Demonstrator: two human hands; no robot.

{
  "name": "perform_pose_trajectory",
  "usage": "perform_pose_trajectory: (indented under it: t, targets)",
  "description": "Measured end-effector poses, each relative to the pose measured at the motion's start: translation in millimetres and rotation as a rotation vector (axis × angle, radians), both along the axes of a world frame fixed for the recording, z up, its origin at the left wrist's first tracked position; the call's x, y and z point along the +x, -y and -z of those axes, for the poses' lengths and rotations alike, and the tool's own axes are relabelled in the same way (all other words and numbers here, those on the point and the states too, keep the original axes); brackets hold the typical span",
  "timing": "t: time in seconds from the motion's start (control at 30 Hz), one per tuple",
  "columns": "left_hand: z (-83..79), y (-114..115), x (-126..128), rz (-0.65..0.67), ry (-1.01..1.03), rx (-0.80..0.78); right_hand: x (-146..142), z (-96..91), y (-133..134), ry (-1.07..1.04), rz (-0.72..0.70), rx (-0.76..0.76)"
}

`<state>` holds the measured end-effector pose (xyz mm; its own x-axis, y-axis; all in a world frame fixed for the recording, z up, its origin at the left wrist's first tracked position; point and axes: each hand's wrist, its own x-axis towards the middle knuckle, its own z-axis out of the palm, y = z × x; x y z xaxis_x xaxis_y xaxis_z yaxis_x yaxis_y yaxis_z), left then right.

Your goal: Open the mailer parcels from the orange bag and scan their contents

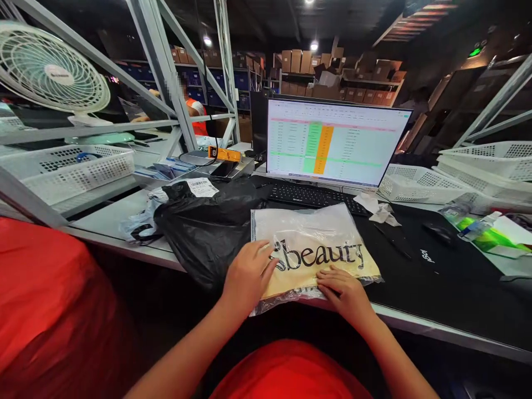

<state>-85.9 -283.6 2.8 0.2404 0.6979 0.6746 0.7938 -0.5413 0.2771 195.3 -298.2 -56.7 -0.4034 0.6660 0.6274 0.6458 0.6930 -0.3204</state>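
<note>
Hands flat on a clear bag [310, 249] lettered "beauty", lying at the desk's [436, 327] near edge: left hand [248, 272] spread open on its 9 o'clock side, right hand [343, 291] pressing its near edge, neither gripping. Bag looks sealed, folded cloth inside. Black bag [203, 224] crowds it at 9 o'clock; keyboard [311, 195] and monitor [334, 141] at 12; baskets [419, 185] at 2.
</note>
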Motion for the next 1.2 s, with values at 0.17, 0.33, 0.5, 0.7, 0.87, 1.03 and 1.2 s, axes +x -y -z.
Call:
perform_pose_trajectory:
  t: [0.17, 0.33, 0.5, 0.7, 0.87, 1.03, 1.2]
  targets:
    - [11.4, -32, 24, 0.035, -0.214, -0.186, 4, 1.4, 8, 0.013, 0.008, -0.004]
    - [41.5, -36, 21, 0.102, 0.019, -0.184, 5, -5.7, 14, 0.018, -0.018, -0.01]
    - [34.2, -34, 24, 0.127, 0.148, -0.156, 14, -22.9, 26, -0.003, -0.011, 0.065]
    - [20.3, -37, 31, 0.159, 0.306, 0.08, 107, -49.0, 15, -0.088, 0.467, 0.173]
    - [21.8, -35, 33, 0.25, 0.245, 0.305, 212, -45.7, -29, 0.104, 1.076, -0.165]
    - [21.1, -34, 28, 0.27, 0.145, 0.233, 236, -32.6, -60, 0.164, 1.042, -0.337]
    - [21.4, -32, 29, 0.227, 0.114, 0.134, 218, -27.7, -73, 0.134, 1.035, -0.38]
